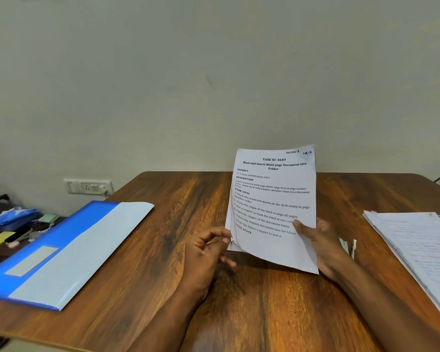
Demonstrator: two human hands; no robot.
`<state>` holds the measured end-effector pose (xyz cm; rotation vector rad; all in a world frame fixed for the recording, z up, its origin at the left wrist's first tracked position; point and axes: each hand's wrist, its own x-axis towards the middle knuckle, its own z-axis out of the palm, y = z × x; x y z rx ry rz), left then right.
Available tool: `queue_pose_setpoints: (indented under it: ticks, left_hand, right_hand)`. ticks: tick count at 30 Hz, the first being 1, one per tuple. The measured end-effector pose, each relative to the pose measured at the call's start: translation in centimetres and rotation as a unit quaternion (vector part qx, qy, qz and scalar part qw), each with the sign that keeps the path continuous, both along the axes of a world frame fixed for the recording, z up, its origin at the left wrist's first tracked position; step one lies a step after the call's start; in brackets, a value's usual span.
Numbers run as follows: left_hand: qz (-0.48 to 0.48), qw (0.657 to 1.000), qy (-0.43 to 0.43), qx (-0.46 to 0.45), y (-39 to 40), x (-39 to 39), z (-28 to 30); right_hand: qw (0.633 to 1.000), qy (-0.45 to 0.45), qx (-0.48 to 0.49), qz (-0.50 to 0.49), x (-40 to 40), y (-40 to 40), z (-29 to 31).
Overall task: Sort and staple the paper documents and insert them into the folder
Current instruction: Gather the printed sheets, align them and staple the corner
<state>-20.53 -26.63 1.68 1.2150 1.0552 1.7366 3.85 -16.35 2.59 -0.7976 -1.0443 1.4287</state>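
Right grip: my right hand (320, 246) has the sheaf of printed pages (274, 207) by its lower right edge, thumb across the front, fingers behind. Pages upright, clear of the desk.
Left grip: my left hand (206, 246) is pinching at the sheaf's lower left edge, where the sheets fan apart a little. Fingertips curled onto the paper.
Step in hand: sorting, I reckon. I'm checking the pages together, top sheet facing me, not yet squared. No staple that I can make out.
Stapler: a pale object (348, 246) peeks out just behind my right hand, on the desk (188, 199). Could be the stapler, can't tell for sure.
Next move: drop the sheaf's bottom edge to the wood, tap it flush, then reach for the binding tool. Needs both hands kept on until the edges line up.
Folder: blue folder (69, 252) lies flat far left, well apart from the sheaf, its corner near the desk's left edge.
Other papers: loose stack (417, 252) far right, running off the frame.
Open room: bare wood between folder and hands, good tapping space.
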Motion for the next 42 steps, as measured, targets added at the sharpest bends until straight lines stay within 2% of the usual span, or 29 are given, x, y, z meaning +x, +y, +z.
queue_pose_setpoints:
  ticks: [9, 21, 31, 42]
  left_hand:
    - [-0.034, 0.998, 0.010, 0.054, -0.6, 0.3, 0.1]
    - [0.024, 0.998, 0.022, 0.054, -0.4, 0.4, 0.3]
    - [-0.011, 0.999, -0.016, 0.033, -0.4, 0.6, 0.6]
    - [0.014, 0.999, 0.024, 0.043, -0.4, 0.4, 0.5]
  right_hand:
    - [1.000, -0.003, -0.001, -0.015, 0.0, 0.5, -0.5]
    - [0.999, -0.016, 0.000, -0.028, 0.1, 0.9, -0.9]
    - [1.000, 0.003, 0.011, -0.017, 0.0, 0.8, -0.7]
    - [0.999, -0.034, -0.007, -0.037, 0.2, 1.2, -1.2]
